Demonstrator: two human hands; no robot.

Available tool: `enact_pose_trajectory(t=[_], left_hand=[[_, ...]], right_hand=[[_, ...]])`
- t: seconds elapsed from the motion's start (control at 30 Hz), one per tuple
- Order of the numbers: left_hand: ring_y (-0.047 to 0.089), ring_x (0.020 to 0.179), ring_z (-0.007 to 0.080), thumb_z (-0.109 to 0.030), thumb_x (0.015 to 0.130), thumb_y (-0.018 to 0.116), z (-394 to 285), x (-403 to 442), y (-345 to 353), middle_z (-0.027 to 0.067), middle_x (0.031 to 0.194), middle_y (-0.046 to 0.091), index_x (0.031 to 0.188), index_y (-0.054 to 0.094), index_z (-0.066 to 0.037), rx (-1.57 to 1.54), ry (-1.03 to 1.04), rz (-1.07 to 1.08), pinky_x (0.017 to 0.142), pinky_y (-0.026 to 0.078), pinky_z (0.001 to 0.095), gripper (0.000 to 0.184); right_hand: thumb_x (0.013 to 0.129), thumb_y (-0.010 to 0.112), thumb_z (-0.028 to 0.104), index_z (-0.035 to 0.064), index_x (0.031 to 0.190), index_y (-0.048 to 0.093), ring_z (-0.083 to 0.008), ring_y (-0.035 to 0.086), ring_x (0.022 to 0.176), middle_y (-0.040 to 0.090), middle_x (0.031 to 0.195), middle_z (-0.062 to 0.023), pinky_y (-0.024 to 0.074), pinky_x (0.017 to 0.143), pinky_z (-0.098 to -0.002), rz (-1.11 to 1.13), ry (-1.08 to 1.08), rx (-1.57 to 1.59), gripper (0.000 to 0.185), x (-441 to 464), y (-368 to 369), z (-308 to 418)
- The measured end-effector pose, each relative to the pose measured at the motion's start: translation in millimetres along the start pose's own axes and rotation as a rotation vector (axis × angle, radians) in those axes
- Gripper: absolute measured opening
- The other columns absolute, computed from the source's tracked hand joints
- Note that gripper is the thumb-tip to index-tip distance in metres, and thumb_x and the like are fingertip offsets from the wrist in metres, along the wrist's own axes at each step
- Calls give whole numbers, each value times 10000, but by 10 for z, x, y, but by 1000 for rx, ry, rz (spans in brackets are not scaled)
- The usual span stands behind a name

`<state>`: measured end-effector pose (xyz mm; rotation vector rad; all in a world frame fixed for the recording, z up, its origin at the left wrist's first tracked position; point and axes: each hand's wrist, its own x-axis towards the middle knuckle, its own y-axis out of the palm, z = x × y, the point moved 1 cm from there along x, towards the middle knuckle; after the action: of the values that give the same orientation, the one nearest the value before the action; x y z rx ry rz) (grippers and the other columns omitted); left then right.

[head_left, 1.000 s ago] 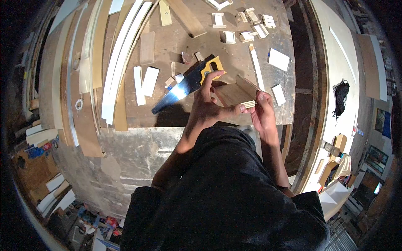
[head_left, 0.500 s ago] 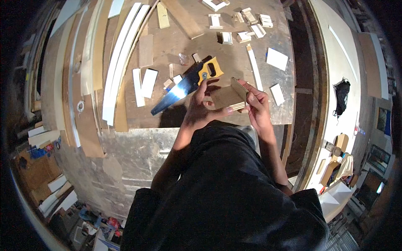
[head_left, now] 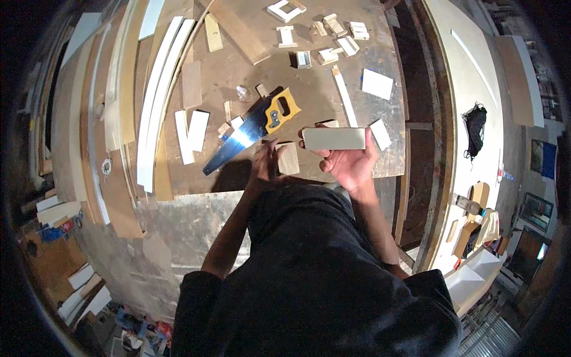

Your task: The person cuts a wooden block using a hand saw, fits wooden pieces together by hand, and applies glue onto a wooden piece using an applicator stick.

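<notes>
- Right hand (head_left: 352, 168) palm up, just past the near edge of the bench (head_left: 318, 77) as seen from the head; fingers spread wide along a pale block (head_left: 335, 138) and holding it: thumb at the block's right end, fingertips at its left end.
- Block's broad smooth face toward the wearer, long side running left to right. Whether it touches the bench, cannot tell.
- Left hand (head_left: 263, 163) low at the bench's near edge, in shade. Thumb beside a small board (head_left: 288, 159), at its left edge; whether the fingers grip it, cannot tell.
- Board lies between the two hands, left of the block and apart from it.
- Saw (head_left: 242, 138) flat on the bench beyond the left hand; yellow handle (head_left: 292, 107) toward upper right, blade tip toward lower left.
- Scraps (head_left: 228, 119) close along the saw's far side.
- Two white pieces (head_left: 197, 131) side by side, left of the saw.
- Narrow strip (head_left: 344, 98) beyond the block; white panel (head_left: 377, 84) to its right.
- Small wooden parts (head_left: 334, 25) grouped near the far side, an open frame (head_left: 286, 10) among them.
- Long white strips (head_left: 159, 104) along the left.
</notes>
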<state>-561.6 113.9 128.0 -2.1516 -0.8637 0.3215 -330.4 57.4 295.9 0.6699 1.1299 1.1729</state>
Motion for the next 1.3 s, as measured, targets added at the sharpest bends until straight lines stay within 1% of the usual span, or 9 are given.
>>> enact_pose_trajectory(t=[0.03, 0.13, 0.27, 0.33, 0.53, 0.8, 1.13, 1.23, 1.3], left_hand=[[507, 1238, 418, -360, 743, 809, -14, -96, 28, 200, 1376, 503, 1317, 550, -65, 78, -45, -175, 1033, 417, 537, 696], [676, 992, 257, -153, 828, 772, -913, -11, -1293, 112, 1025, 700, 1030, 687, -54, -381, -439, -570, 870, 527, 373, 240], [664, 981, 199, -144, 877, 722, -1731, -604, -2703, 87, 1018, 690, 1017, 653, -42, -320, -131, -1049, 841, 532, 347, 187], [664, 973, 199, -150, 878, 721, -1875, -857, -2964, 88, 1012, 689, 1018, 654, -40, -242, -75, -1145, 834, 531, 346, 190], [662, 949, 198, -168, 881, 718, -1899, -1031, -3106, 89, 996, 689, 1019, 659, -36, -149, -130, -1241, 815, 529, 346, 200], [661, 916, 197, -191, 886, 713, -1769, -1175, -3209, 91, 975, 688, 1022, 665, -31, -88, -221, -1314, 789, 526, 345, 216], [658, 876, 196, -221, 891, 708, -1608, -1270, -3342, 93, 948, 686, 1025, 673, -24, -32, -272, -1339, 756, 523, 343, 241], [658, 864, 196, -230, 893, 706, -1563, -1258, -3346, 93, 940, 686, 1026, 675, -22, -25, -285, -1340, 746, 522, 343, 249], [657, 856, 195, -236, 894, 705, -1553, -1246, -3360, 94, 935, 686, 1027, 676, -21, -12, -275, -1344, 740, 521, 342, 255]], right_hand=[[955, 394, 670, -54, 1384, 436, -439, 627, 1124, 532, 1372, -275, 597, 625, -429, 6, 4, -1, 844, -4, 14, 14], [945, 400, 686, -64, 1381, 446, -393, 651, 1082, 532, 1379, -272, 593, 631, -429, -20, -1, -31, 869, -8, 83, 59], [936, 429, 682, -43, 1340, 504, -313, 677, 978, 615, 1277, -230, 599, 666, -430, -24, -5, 22, 833, 51, -116, 20], [912, 324, 770, -6, 1408, 464, -295, 668, 973, 580, 1339, -219, 536, 629, -387, -102, 35, -102, 931, 105, -100, -2], [906, 333, 779, -8, 1420, 450, -367, 664, 1066, 569, 1345, -264, 563, 662, -402, -18, 6, -177, 948, 195, 20, -60], [911, 343, 769, -66, 1413, 438, -276, 679, 948, 608, 1280, -224, 573, 707, -407, -12, 1, -98, 979, 293, -76, -202], [921, 367, 745, -56, 1378, 492, -269, 658, 962, 648, 1226, -185, 546, 762, -442, 37, 47, -100, 931, 551, 8, -303], [972, 408, 637, -24, 1380, 484, -273, 675, 978, 645, 1222, -186, 578, 789, -475, 95, 62, -76, 781, 553, 16, -297], [937, 409, 692, -50, 1385, 477, -262, 661, 959, 627, 1254, -202, 570, 773, -449, 55, 68, -113, 869, 589, 19, -311]])
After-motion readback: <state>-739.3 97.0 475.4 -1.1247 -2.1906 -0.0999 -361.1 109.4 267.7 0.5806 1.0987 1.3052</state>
